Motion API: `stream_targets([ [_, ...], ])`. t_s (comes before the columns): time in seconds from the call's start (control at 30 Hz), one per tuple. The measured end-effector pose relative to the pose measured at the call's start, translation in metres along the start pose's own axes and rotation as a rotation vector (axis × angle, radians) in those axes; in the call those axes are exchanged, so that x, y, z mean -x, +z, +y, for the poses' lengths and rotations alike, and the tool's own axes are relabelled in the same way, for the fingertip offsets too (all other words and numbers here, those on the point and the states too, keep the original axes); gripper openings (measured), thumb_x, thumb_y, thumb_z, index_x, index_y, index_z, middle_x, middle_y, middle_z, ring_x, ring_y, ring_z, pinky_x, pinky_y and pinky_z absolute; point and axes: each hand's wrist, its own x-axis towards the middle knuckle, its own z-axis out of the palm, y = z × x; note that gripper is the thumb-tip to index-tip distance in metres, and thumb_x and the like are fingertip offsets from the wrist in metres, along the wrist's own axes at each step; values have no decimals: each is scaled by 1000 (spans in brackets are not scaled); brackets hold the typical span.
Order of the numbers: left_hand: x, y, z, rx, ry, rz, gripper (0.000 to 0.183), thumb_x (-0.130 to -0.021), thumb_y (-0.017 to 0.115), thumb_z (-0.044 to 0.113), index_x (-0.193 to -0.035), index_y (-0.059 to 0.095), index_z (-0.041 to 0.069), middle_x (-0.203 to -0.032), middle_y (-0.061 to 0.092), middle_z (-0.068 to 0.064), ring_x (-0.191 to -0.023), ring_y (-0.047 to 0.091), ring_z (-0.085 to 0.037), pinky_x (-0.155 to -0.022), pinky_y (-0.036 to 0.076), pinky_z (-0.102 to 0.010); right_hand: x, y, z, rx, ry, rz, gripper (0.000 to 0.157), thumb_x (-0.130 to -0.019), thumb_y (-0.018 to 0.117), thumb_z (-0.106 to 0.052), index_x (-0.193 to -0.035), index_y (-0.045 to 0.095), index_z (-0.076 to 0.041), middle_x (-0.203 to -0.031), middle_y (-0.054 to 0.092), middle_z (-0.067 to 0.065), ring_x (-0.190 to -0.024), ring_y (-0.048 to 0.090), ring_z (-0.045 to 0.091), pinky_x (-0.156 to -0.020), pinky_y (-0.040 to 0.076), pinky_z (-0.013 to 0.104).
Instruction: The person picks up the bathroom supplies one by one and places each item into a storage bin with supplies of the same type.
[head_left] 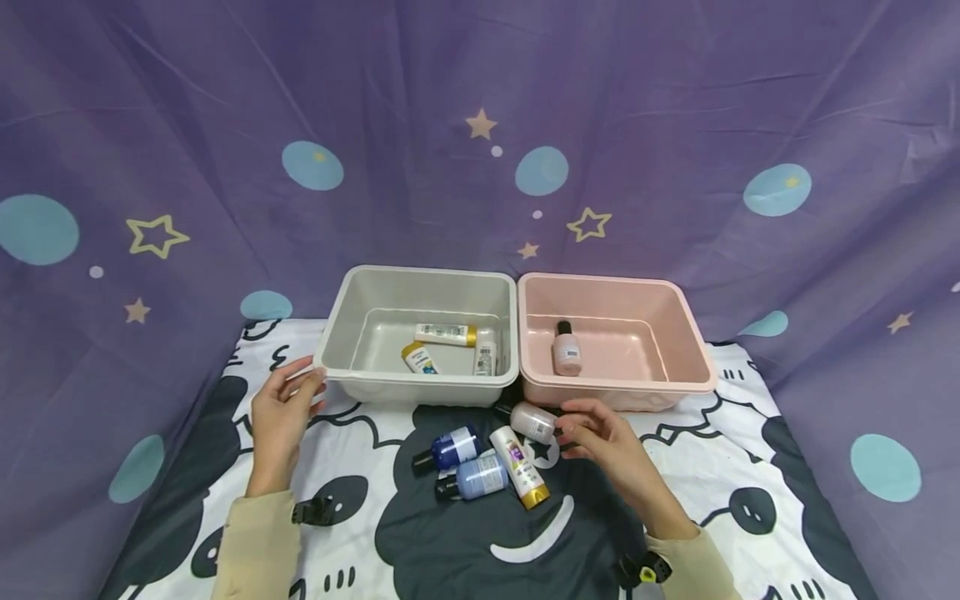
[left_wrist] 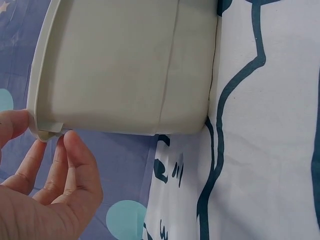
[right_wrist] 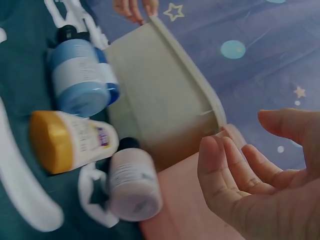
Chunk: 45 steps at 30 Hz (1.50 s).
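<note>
My left hand (head_left: 281,412) pinches the rim of the light grey bin (head_left: 420,390) at its near left corner; in the left wrist view, fingertips (left_wrist: 75,145) lie against the corner. The right hand (head_left: 607,437) is just right of a pale pink bottle (head_left: 532,422) lying before the bins. In the right wrist view its thumb and fingers are apart, with nothing between them, and the pink bottle (right_wrist: 135,185) lies clear of them. Beside that bottle lie a white tube with a gold cap (head_left: 519,468), a light blue bottle (head_left: 480,477) and a dark blue bottle (head_left: 456,448).
Inside the grey bin are three white tubes with yellow or pale caps, one of them a gold-capped tube (head_left: 442,334). A pink bin (head_left: 622,392) adjoins it on the right, holding a black-capped pink bottle (head_left: 567,350). Behind hangs a purple curtain (head_left: 420,100).
</note>
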Motion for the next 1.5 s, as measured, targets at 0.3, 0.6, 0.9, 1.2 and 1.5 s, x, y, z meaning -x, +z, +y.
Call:
stream_targets([
  [0.3,1,-1,1,18,4,-3,42,-91,77,20,-129,65,8,-100,71,5,-87,69,-14,-67,60,-24,6,11,26,147,54,21,42,-98,65,-9,-130,48,12,-116,58,35,-98,65,40,-75,60,42],
  [0.6,2,0,1,22,6,-5,41,-91,77,20,-128,65,8,-97,71,4,-84,69,-13,-65,59,-24,5,27,53,423,33,58,34,-91,73,-8,-121,59,2,-102,69,16,-83,68,24,-63,58,28],
  [0.9,1,0,1,-9,-9,1,43,-91,77,22,-130,64,10,-101,70,4,-87,69,-14,-66,59,-24,3,41,67,687,-49,57,38,-81,82,-6,-114,62,-4,-91,66,4,-72,62,11,-65,54,27],
  [1.2,-1,-1,2,1,-11,5,43,-91,77,21,-130,64,9,-100,70,5,-87,69,-14,-66,60,-25,0,54,64,738,-83,-3,48,-82,81,-3,-122,55,1,-101,70,14,-80,67,17,-65,55,27],
  [1.5,0,0,2,-10,-11,10,43,-90,78,23,-129,65,10,-99,70,4,-86,69,-13,-64,59,-23,-1,54,63,714,-27,28,56,-77,81,-2,-125,53,0,-90,66,6,-74,62,12,-62,52,26],
])
